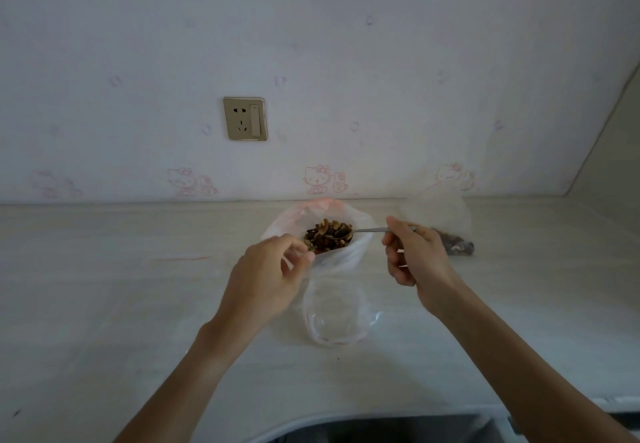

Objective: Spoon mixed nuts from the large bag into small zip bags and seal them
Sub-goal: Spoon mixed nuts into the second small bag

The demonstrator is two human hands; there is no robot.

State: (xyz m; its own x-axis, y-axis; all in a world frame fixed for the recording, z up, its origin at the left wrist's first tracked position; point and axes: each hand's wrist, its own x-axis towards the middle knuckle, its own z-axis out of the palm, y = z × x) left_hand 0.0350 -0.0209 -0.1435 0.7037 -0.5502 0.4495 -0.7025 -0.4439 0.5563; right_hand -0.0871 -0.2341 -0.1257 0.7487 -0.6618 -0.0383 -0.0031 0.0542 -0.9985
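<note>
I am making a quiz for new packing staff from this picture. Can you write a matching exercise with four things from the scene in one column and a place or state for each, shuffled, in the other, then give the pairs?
Things:
1. spoon
2. large bag
3. empty zip bag
4. filled bag

Places or states:
A. lies flat on the counter, nearest the person
B. held in the right hand, bowl in the nuts
C. lies at the far right, dark contents showing
D. mouth held open by the left hand

Pairs: 1-B, 2-D, 3-A, 4-C
</note>
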